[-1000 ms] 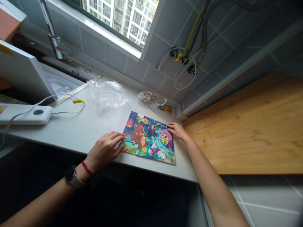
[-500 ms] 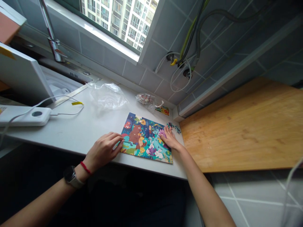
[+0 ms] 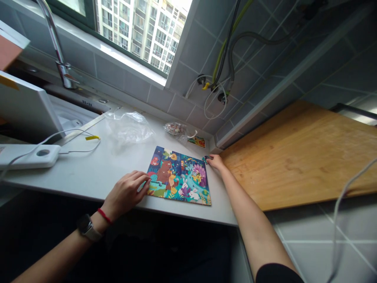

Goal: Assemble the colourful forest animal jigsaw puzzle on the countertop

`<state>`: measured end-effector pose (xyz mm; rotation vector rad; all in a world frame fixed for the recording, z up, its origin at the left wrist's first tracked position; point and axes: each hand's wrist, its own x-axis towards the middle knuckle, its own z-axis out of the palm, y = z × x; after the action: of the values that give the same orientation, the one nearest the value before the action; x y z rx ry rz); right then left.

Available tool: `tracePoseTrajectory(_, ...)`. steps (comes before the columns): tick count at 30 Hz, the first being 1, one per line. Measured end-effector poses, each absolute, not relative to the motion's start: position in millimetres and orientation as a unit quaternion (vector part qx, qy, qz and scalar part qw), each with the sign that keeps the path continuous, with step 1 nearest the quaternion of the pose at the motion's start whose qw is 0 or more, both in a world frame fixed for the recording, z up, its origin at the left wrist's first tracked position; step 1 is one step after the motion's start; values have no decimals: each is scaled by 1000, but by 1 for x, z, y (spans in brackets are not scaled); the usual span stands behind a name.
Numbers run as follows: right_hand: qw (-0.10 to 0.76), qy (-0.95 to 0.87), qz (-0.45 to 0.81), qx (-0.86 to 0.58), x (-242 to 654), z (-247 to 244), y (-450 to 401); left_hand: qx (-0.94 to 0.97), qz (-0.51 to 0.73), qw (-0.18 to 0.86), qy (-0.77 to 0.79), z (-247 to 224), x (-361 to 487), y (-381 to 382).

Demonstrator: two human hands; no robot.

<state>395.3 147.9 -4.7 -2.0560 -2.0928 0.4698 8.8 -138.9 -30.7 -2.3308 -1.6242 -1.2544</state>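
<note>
A colourful jigsaw puzzle (image 3: 179,177) with animals lies flat on the white counter. At its left edge is my left hand (image 3: 128,190), fingers bent together, fingertips touching the puzzle's border. My right hand (image 3: 215,161) is past the puzzle's upper right corner, its fingers closed on dark loose puzzle pieces (image 3: 206,158); how many it grips is hidden.
Behind the puzzle lie a clear plastic bag (image 3: 129,127), a small bag of pieces (image 3: 176,129) and a colourful card (image 3: 196,141). A white power strip (image 3: 29,156) with a cable is at the left. A wooden board (image 3: 306,157) borders the right side.
My right hand has moved off the puzzle, up and right to the loose pieces, and its fingers have closed. My left hand remains at the left edge. The camera view has shifted slightly.
</note>
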Motion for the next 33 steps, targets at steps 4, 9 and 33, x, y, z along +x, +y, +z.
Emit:
tracePoseTrajectory(4, 105, -687, 183, -695, 395, -18, 164, -752, -402, 18, -522, -32, 10, -139)
tracePoseTrajectory(9, 166, -680, 203, -685, 398, -28, 167, -752, -397, 5, -526, -33, 9, -138)
tracePoseTrajectory(33, 279, -859, 166, -397, 388, 0, -30, -758, -371, 11, -536, -33, 8, -138)
